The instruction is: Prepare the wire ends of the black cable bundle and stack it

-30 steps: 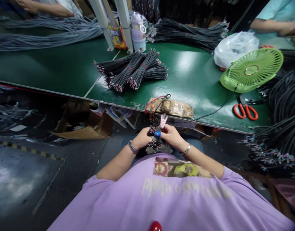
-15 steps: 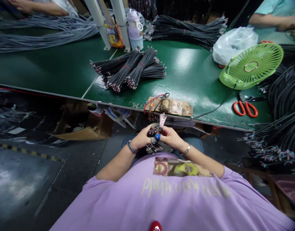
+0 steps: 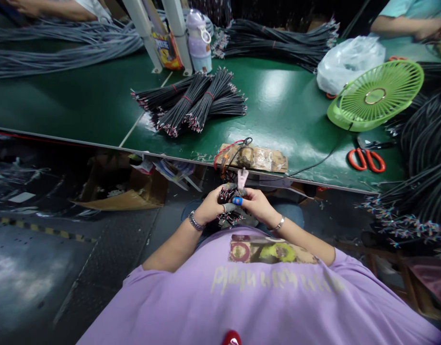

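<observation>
Below the table's front edge, my left hand [image 3: 210, 206] is closed around a bundle of black cables [image 3: 226, 194] with red and white stripped ends. My right hand [image 3: 257, 205], a blue wrap on its thumb, pinches at the right side of the same bundle; its fingertips are partly hidden. Just above the fingers a pale pink clip [image 3: 242, 178] stands at the edge. Behind it lies a worn wooden block [image 3: 267, 159] with red and black wires on it. More loose cable ends [image 3: 230, 219] hang beneath my left hand.
Tied black cable bundles [image 3: 202, 103] lie on the green table [image 3: 285, 100]. To the right are a green fan [image 3: 377, 96], orange-handled scissors [image 3: 366, 160], a plastic bag [image 3: 350, 62] and a cable heap [image 3: 429, 143]. A lilac bottle [image 3: 199, 43] stands behind. Co-workers' arms [image 3: 407, 28] show at the far corners.
Both hands have stayed on the cable bundle, with only slight finger movement. The pink clip appears slightly turned, showing its two arms more plainly. The view has shifted a little.
</observation>
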`<control>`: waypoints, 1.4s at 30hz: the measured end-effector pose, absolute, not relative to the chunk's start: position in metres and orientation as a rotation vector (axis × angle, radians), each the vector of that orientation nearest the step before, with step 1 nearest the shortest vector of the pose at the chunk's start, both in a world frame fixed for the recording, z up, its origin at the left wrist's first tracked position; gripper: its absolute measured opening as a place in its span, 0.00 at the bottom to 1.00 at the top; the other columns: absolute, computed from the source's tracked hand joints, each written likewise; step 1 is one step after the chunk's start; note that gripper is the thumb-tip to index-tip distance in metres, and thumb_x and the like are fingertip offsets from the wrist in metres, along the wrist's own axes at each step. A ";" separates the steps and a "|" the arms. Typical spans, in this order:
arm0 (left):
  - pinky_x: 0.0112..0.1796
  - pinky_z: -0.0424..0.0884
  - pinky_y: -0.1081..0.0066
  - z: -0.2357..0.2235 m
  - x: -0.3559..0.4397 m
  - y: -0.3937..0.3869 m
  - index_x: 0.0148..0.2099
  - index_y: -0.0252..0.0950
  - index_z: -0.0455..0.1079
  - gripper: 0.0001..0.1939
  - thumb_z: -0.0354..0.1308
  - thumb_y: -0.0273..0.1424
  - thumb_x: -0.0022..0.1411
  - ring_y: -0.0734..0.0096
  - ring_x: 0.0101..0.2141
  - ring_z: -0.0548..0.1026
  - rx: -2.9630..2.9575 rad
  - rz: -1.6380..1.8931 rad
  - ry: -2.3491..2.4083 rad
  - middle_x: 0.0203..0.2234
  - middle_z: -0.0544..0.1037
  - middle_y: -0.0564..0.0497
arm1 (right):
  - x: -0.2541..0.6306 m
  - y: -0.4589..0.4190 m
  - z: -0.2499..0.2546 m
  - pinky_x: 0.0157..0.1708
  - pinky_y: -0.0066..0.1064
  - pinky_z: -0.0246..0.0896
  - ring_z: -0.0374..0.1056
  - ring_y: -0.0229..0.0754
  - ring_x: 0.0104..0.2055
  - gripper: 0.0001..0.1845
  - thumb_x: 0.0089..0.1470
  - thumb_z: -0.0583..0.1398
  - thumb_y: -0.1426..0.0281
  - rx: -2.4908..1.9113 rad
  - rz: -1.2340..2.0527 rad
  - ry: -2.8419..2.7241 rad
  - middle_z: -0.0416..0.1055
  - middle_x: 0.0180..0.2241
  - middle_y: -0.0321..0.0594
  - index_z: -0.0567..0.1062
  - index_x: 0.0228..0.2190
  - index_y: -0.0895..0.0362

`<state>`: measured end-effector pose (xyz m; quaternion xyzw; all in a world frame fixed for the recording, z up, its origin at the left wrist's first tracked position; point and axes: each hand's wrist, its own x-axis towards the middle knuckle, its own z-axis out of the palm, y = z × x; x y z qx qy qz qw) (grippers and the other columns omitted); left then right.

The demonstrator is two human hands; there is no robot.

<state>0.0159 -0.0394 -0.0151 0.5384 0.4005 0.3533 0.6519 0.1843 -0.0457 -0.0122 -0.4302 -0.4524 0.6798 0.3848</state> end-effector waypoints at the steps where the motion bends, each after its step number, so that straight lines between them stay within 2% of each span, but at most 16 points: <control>1: 0.42 0.69 0.66 -0.015 0.016 -0.040 0.51 0.31 0.67 0.32 0.69 0.29 0.41 0.64 0.39 0.74 1.206 0.813 0.921 0.39 0.76 0.44 | 0.185 -0.046 -0.013 0.20 0.24 0.54 0.57 0.31 0.20 0.13 0.38 0.68 0.64 -1.100 1.738 -1.122 0.63 0.18 0.31 0.73 0.24 0.60; 6: 0.34 0.70 0.71 -0.012 0.015 -0.045 0.42 0.31 0.70 0.23 0.70 0.31 0.42 0.72 0.29 0.73 1.157 0.819 1.010 0.28 0.76 0.50 | 0.186 -0.046 -0.017 0.18 0.23 0.52 0.57 0.31 0.19 0.16 0.33 0.70 0.65 -1.143 1.722 -1.001 0.66 0.17 0.31 0.71 0.22 0.59; 10: 0.29 0.70 0.71 -0.004 0.012 -0.047 0.38 0.30 0.71 0.19 0.67 0.36 0.46 0.71 0.25 0.73 1.086 0.793 1.004 0.25 0.77 0.50 | 0.188 -0.046 -0.018 0.17 0.23 0.51 0.55 0.30 0.19 0.14 0.35 0.69 0.64 -1.165 1.714 -1.040 0.66 0.17 0.31 0.73 0.23 0.59; 15: 0.24 0.67 0.73 0.003 0.012 -0.049 0.28 0.30 0.72 0.16 0.65 0.40 0.48 0.75 0.20 0.70 1.128 0.688 0.996 0.19 0.74 0.51 | 0.189 -0.047 -0.017 0.19 0.23 0.53 0.58 0.32 0.21 0.13 0.37 0.68 0.65 -1.110 1.722 -1.070 0.67 0.18 0.32 0.76 0.26 0.59; 20: 0.26 0.68 0.73 -0.001 0.015 -0.050 0.29 0.30 0.72 0.16 0.65 0.40 0.49 0.75 0.20 0.69 1.103 0.746 1.003 0.18 0.74 0.52 | 0.189 -0.048 -0.016 0.20 0.23 0.56 0.60 0.33 0.22 0.12 0.38 0.68 0.66 -1.071 1.725 -1.049 0.66 0.18 0.32 0.77 0.28 0.57; 23: 0.26 0.67 0.73 -0.005 0.015 -0.050 0.28 0.31 0.71 0.15 0.66 0.38 0.48 0.74 0.22 0.70 1.102 0.824 1.048 0.20 0.74 0.52 | 0.190 -0.048 -0.018 0.22 0.24 0.59 0.63 0.33 0.23 0.13 0.39 0.68 0.68 -1.043 1.789 -0.971 0.70 0.21 0.33 0.77 0.31 0.57; 30: 0.29 0.68 0.74 -0.005 0.014 -0.052 0.31 0.32 0.71 0.13 0.67 0.34 0.45 0.74 0.25 0.71 1.185 0.911 1.161 0.23 0.74 0.52 | 0.198 -0.047 -0.025 0.29 0.28 0.69 0.68 0.34 0.26 0.10 0.44 0.66 0.67 -0.808 2.030 -0.640 0.77 0.29 0.42 0.75 0.29 0.60; 33: 0.29 0.67 0.74 -0.005 0.016 -0.053 0.30 0.32 0.70 0.12 0.67 0.33 0.45 0.75 0.24 0.70 1.204 0.932 1.164 0.23 0.74 0.53 | 0.198 -0.048 -0.025 0.28 0.28 0.70 0.68 0.34 0.26 0.11 0.46 0.66 0.66 -0.781 2.090 -0.592 0.77 0.29 0.42 0.74 0.30 0.60; 42: 0.26 0.65 0.76 -0.007 0.016 -0.053 0.27 0.32 0.69 0.08 0.65 0.30 0.47 0.77 0.23 0.68 1.333 0.968 1.200 0.21 0.73 0.55 | 0.195 -0.050 -0.027 0.26 0.25 0.70 0.68 0.32 0.25 0.13 0.43 0.68 0.68 -0.775 2.164 -0.479 0.77 0.29 0.40 0.74 0.31 0.60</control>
